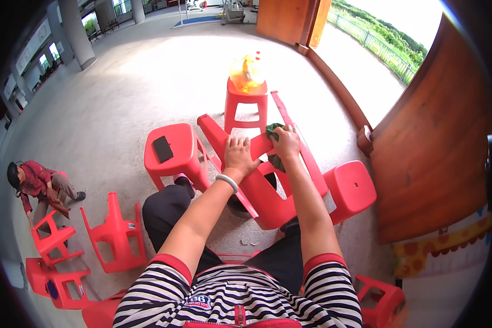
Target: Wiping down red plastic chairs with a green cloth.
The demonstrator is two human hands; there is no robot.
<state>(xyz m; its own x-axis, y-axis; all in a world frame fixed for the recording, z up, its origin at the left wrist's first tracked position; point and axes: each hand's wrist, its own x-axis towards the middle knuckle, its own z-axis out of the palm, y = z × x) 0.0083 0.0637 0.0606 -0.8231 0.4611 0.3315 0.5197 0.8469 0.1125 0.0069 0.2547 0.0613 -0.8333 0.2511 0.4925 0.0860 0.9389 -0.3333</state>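
I sit with a red plastic stool (268, 197) tipped on its side between my knees. My left hand (239, 156) lies flat on the stool's upper leg and crossbar, fingers spread, a white bangle on the wrist. My right hand (286, 143) presses a green cloth (273, 131) against the same leg of the stool, fingers closed over the cloth. Part of the cloth hangs down behind the leg.
A red stool (172, 156) with a black phone (162, 148) on it stands at my left. Another red stool (246, 104) ahead carries a yellow plastic bottle (246, 71). A stool (351, 188) stands at my right, several more lie at lower left near a crouching person (41, 186). A wooden door (437, 142) is right.
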